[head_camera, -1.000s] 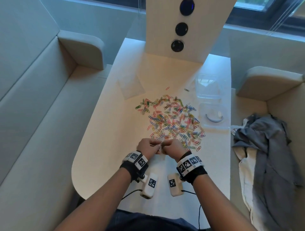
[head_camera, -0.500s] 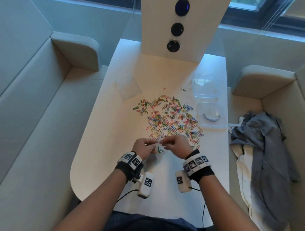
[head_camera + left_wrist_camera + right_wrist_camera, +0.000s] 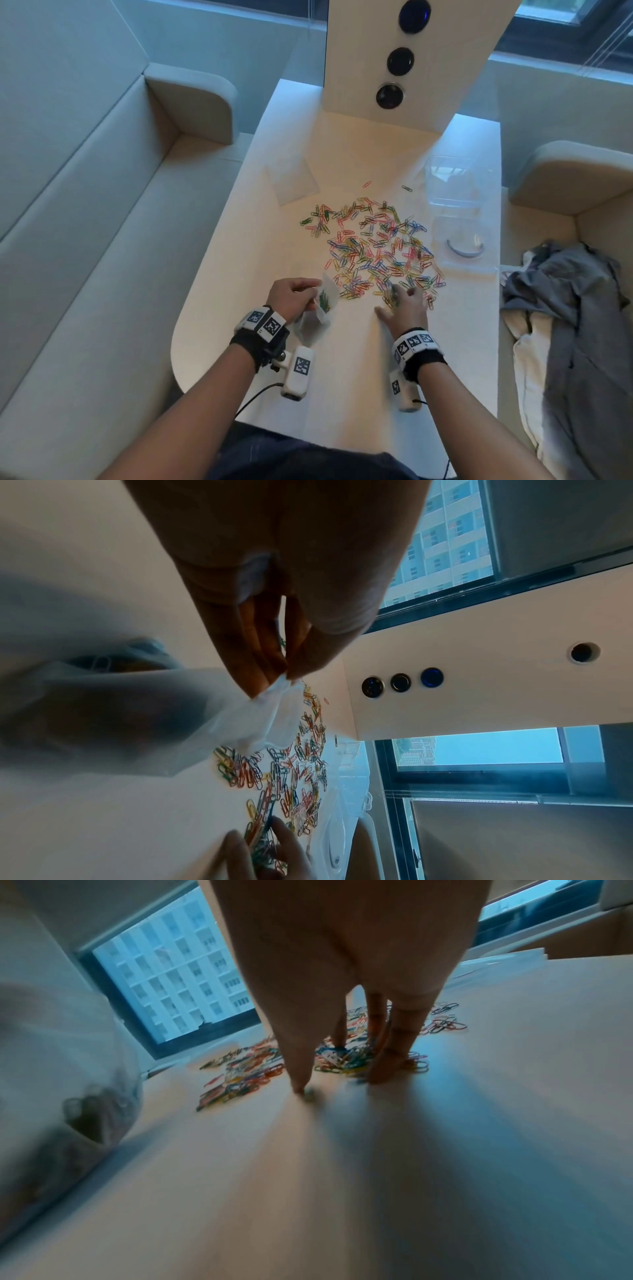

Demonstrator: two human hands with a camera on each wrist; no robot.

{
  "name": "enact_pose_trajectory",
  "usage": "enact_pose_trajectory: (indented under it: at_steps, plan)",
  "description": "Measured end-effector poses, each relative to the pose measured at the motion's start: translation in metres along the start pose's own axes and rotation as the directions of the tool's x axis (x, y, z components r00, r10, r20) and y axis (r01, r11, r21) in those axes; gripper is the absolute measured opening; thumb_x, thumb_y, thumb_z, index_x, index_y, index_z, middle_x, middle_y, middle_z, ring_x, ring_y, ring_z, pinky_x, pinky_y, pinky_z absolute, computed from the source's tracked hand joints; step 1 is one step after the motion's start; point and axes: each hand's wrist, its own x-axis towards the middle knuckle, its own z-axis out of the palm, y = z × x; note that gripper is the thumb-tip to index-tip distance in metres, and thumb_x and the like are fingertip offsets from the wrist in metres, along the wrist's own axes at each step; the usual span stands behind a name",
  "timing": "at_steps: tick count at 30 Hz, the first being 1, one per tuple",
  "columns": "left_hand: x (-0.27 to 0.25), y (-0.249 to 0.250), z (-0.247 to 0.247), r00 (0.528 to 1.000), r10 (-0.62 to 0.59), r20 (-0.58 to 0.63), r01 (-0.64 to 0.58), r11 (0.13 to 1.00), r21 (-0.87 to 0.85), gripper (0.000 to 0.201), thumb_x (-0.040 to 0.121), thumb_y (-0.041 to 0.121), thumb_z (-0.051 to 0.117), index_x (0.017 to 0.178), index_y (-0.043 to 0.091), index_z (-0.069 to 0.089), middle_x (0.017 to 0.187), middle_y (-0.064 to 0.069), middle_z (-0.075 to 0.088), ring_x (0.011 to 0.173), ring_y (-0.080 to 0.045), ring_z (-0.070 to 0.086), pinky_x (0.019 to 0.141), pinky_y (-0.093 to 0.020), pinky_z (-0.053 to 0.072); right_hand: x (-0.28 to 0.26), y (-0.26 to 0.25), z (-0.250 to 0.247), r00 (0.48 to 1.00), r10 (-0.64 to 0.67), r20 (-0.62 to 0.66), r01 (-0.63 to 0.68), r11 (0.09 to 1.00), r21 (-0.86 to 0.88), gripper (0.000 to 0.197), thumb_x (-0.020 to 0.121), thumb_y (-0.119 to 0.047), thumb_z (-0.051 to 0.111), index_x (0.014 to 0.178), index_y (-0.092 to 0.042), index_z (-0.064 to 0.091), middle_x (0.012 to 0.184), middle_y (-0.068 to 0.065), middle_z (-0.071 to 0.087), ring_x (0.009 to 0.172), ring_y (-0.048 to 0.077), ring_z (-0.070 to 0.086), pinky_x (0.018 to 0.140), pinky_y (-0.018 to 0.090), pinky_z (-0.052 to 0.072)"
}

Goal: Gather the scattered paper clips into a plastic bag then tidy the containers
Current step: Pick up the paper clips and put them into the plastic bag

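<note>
The two hands, joined over the bag's mouth half a second earlier, now part company at the near edge of the paper clips (image 3: 373, 246). The left hand (image 3: 294, 298) stays just to the near left of the pile, thumb and fingertips (image 3: 270, 669) pinching the rim of the small plastic bag (image 3: 322, 305), which hangs toward the table (image 3: 239, 260) with a few green clips showing through its clear wall. The right hand (image 3: 404, 308) has left the bag and reaches to the pile's near right fringe, fingers spread and pressed down among the clips, thumb tip on the bare table beside them; whether any clips are pinched between those fingers cannot be told, since motion blur smears that part of the wrist view. The change suggests the bag is open and loading is under way, one hand holding, the other raking up the next batch. Nearly all of the clips remain spread across the table, so the gathering looks barely begun. Beyond the pile's far right side sit a clear container (image 3: 459, 181) and a clear lid (image 3: 464, 245), untouched, and a second flat bag (image 3: 293, 185) lies off its far left.
</note>
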Motion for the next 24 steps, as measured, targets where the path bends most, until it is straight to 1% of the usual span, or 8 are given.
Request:
enact_pose_trajectory:
  at_steps: [6,11,13,14,16,18,21,24]
  plan:
    - [-0.006,-0.006,-0.002,1.0,0.003,0.007,-0.003,1.0,-0.006,0.019,0.086,0.001,0.063,0.097,0.009,0.076,0.094,-0.015,0.075,0.083,-0.033,0.07,0.083,-0.042,0.059,0.008,0.003,-0.001,0.985,-0.147,-0.094,0.159,0.979,0.128,0.014,0.084,-0.003,0.068,0.094,-0.003,0.077,0.095,0.012,0.068,0.09,0.031,0.065,0.082,0.03,0.051]
    - [-0.007,-0.011,0.005,1.0,-0.012,0.011,0.012,1.0,0.008,0.02,0.086,0.0,0.063,0.095,0.012,0.076,0.091,-0.015,0.074,0.073,-0.024,0.066,0.081,-0.039,0.059,0.007,0.015,-0.019,0.989,0.147,-0.004,-0.131,0.892,0.433,0.014,0.077,-0.018,0.079,0.09,-0.016,0.08,0.093,0.003,0.076,0.092,0.017,0.068,0.092,0.026,0.05]
    - [-0.008,-0.012,0.009,1.0,-0.017,0.019,0.016,1.0,0.01,0.02,0.086,0.0,0.063,0.097,0.01,0.076,0.085,-0.014,0.074,0.068,-0.021,0.065,0.079,-0.036,0.06,0.005,0.023,-0.022,0.959,0.255,0.123,-0.272,0.712,0.647,0.017,0.072,-0.02,0.084,0.089,-0.018,0.08,0.094,0.003,0.076,0.091,0.016,0.07,0.091,0.03,0.055]
    - [-0.008,-0.012,0.011,1.0,-0.019,0.024,0.019,1.0,0.011,0.02,0.086,-0.001,0.062,0.098,0.008,0.075,0.081,-0.013,0.073,0.064,-0.019,0.064,0.077,-0.034,0.06,0.004,0.024,-0.022,0.94,0.27,0.208,-0.326,0.532,0.782,0.019,0.074,-0.014,0.082,0.092,-0.013,0.078,0.098,0.008,0.075,0.09,0.018,0.07,0.087,0.031,0.057]
    - [-0.009,-0.012,0.017,0.999,-0.02,0.029,0.019,1.0,0.018,0.02,0.085,-0.002,0.062,0.098,0.007,0.075,0.076,-0.013,0.071,0.059,-0.017,0.062,0.074,-0.031,0.06,-0.004,0.017,-0.031,0.919,0.177,0.352,-0.38,0.158,0.911,0.022,0.081,0.004,0.07,0.103,0.002,0.07,0.107,0.02,0.07,0.088,0.021,0.07,0.077,0.025,0.06]
    - [-0.009,-0.013,0.022,0.999,-0.015,0.035,0.014,0.999,0.031,0.019,0.085,-0.001,0.063,0.099,0.007,0.075,0.079,-0.016,0.072,0.06,-0.019,0.062,0.074,-0.032,0.059,-0.016,0.0,-0.044,0.911,0.036,0.41,-0.409,-0.026,0.912,0.024,0.087,0.009,0.059,0.111,0.007,0.063,0.106,0.02,0.068,0.091,0.022,0.068,0.075,0.023,0.059]
    - [-0.01,-0.014,0.032,0.999,-0.001,0.052,-0.001,0.999,0.04,0.02,0.086,-0.002,0.063,0.102,0.002,0.074,0.08,-0.018,0.07,0.06,-0.019,0.061,0.07,-0.03,0.058,-0.034,-0.028,-0.053,0.895,-0.13,0.427,-0.435,-0.039,0.899,0.023,0.089,0.008,0.056,0.112,0.006,0.062,0.102,0.016,0.071,0.093,0.022,0.068,0.083,0.027,0.058]
    - [-0.012,-0.015,0.038,0.998,0.02,0.064,-0.024,0.998,0.058,0.021,0.087,0.002,0.064,0.105,0.005,0.073,0.084,-0.017,0.074,0.063,-0.019,0.065,0.076,-0.034,0.06,-0.048,-0.051,-0.045,0.879,-0.188,0.438,-0.422,0.123,0.898,0.021,0.087,0.008,0.061,0.108,0.006,0.064,0.096,0.016,0.072,0.089,0.023,0.07,0.08,0.027,0.059]
